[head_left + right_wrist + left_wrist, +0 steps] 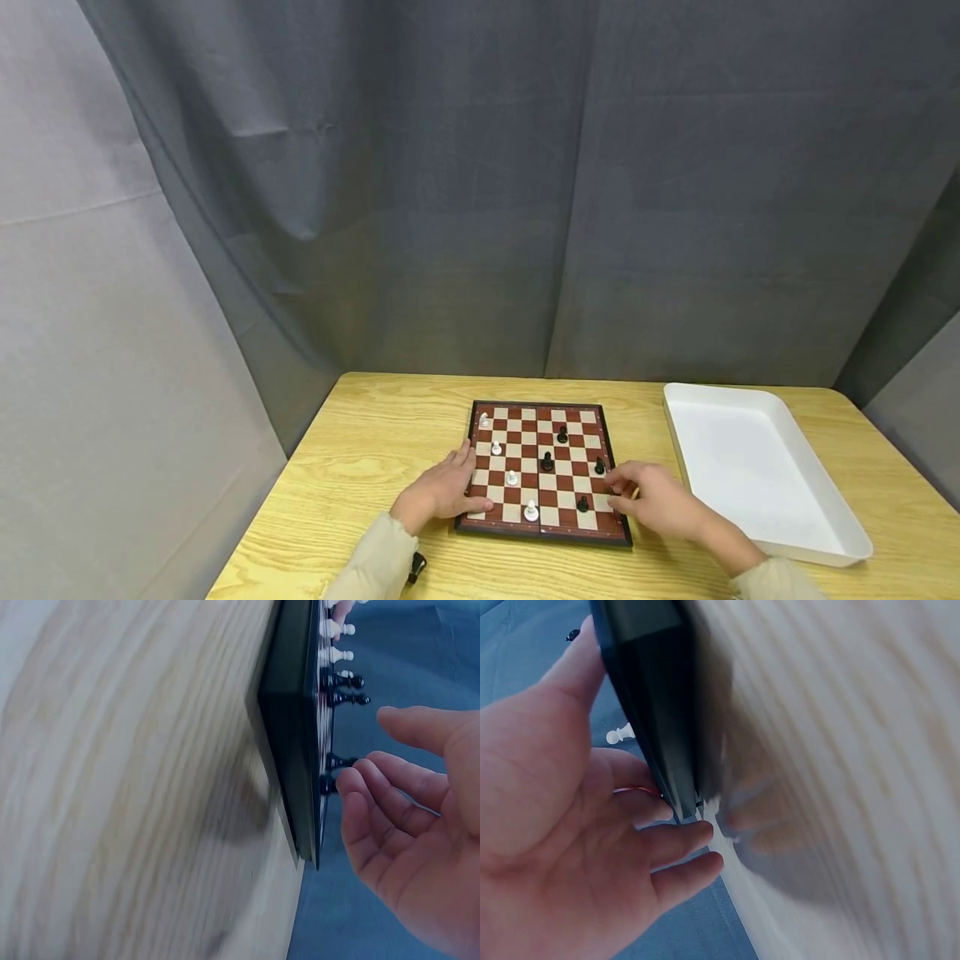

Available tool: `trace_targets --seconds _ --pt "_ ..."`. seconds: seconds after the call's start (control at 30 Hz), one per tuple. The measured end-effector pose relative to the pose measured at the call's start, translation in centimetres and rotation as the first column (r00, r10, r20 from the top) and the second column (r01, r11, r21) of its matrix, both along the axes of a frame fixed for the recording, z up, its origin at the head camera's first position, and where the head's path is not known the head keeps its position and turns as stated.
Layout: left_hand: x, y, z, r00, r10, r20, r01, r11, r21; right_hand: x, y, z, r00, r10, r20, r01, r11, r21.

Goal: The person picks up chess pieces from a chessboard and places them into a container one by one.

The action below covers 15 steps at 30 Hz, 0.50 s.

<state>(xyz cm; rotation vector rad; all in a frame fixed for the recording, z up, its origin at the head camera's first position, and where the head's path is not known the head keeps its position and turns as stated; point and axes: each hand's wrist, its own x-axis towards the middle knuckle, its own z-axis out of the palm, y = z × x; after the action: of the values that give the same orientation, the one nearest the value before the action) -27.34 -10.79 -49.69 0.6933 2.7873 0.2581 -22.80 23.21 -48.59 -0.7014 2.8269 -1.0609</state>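
A brown-and-cream chessboard (525, 454) with a dark rim lies on the table. White pieces stand on its left half, among them a white pawn (531, 511) at the front and another white piece (483, 420) in the far left corner. Several black pieces stand on the right half. My left hand (442, 487) rests at the board's left edge, fingers extended along the rim and thumb over the near left squares. At the right edge my right hand (656, 500) hovers with loosely bent fingers, thumb apart, fingertips close to a black pawn (600, 466).
A shallow white tray (765, 467) sits on the wooden table (390, 417) to the right of the board. A small black object (417, 568) shows beside the left sleeve. Grey curtains (465, 208) hang behind the table and at both sides.
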Motion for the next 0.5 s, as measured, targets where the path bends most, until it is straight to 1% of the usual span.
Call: trace_targets --seconds 0.27,0.37,0.5 --pt "0.0 0.1 0.0 1.0 0.006 0.015 -0.006 1.0 0.005 0.1 -1.1 -0.5 0.995 0.062 0.076 -0.057 0.996 -0.067" --pt "0.0 0.1 0.0 1.0 0.01 0.022 -0.01 1.0 0.007 0.0 -1.4 -0.7 0.992 0.064 0.105 -0.056 0.995 -0.078" --pt "0.1 0.2 0.0 1.0 0.01 0.021 -0.011 1.0 0.006 -0.2 -1.8 -1.0 0.991 0.054 0.119 -0.046 0.996 -0.07"
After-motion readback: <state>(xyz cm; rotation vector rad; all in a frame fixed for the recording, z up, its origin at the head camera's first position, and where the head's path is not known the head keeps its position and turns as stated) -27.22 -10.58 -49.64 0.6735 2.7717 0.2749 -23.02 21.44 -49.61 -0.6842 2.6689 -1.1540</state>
